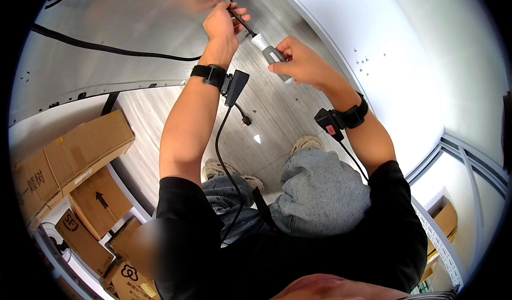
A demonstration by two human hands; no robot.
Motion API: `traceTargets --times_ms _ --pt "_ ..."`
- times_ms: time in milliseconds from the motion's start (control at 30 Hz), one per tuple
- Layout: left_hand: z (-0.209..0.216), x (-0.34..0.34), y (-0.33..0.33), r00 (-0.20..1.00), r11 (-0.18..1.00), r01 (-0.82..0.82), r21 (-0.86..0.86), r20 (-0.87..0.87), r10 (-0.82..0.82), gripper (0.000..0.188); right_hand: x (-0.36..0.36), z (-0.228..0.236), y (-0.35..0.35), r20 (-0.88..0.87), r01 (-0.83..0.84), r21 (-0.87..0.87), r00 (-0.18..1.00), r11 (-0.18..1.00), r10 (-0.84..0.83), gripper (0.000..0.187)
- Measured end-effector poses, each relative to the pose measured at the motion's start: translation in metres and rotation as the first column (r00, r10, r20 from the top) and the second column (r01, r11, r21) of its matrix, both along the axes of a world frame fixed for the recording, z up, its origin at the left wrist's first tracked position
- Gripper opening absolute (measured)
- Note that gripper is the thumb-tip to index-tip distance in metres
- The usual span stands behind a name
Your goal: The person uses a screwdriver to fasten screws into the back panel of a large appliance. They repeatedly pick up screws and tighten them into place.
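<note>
My right hand (298, 60) is closed round the grey and white handle of a screwdriver (271, 52). Its dark shaft points up and left, along the side of a shiny metal panel (133, 28). Near the shaft's far end, my left hand (224, 25) has thumb and fingers curled about it; the tip, and anything small pinched there, is hidden. A black cable (106, 48) runs across the panel and passes behind my left wrist. Several small screws (362, 62) lie on the white surface to the right.
Cardboard boxes (88, 145) are stacked at the left. A black plug (246, 120) lies on the wood-look floor (256, 151) between my arms. Both wrists carry strapped black devices with trailing cords. Grey metal racking (474, 161) stands at the right, with a box (444, 220) on it.
</note>
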State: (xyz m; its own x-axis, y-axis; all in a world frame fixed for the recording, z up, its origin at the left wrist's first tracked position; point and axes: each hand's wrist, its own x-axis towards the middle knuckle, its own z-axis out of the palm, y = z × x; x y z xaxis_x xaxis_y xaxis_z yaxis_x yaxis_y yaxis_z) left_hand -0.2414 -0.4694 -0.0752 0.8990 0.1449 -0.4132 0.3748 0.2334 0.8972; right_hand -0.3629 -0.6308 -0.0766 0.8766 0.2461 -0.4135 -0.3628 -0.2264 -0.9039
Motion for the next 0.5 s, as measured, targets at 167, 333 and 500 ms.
traceTargets --times_ms 167,333,500 --pt "-0.015 -0.004 -0.004 0.992 0.988 0.129 -0.087 0.003 -0.129 0.021 -0.012 -0.009 -0.019 0.004 0.022 0.027 1.0 0.999 -0.022 0.048" --pt "-0.05 -0.012 -0.024 0.972 0.956 0.23 -0.181 0.004 -0.233 0.021 -0.043 -0.014 -0.068 -0.117 0.14 0.048 0.984 0.989 -0.134 0.048" --pt "-0.09 -0.037 -0.078 0.918 0.871 0.334 -0.36 -0.085 -0.387 0.018 -0.082 -0.041 -0.117 -0.19 0.404 0.099 0.905 0.909 -0.381 0.042"
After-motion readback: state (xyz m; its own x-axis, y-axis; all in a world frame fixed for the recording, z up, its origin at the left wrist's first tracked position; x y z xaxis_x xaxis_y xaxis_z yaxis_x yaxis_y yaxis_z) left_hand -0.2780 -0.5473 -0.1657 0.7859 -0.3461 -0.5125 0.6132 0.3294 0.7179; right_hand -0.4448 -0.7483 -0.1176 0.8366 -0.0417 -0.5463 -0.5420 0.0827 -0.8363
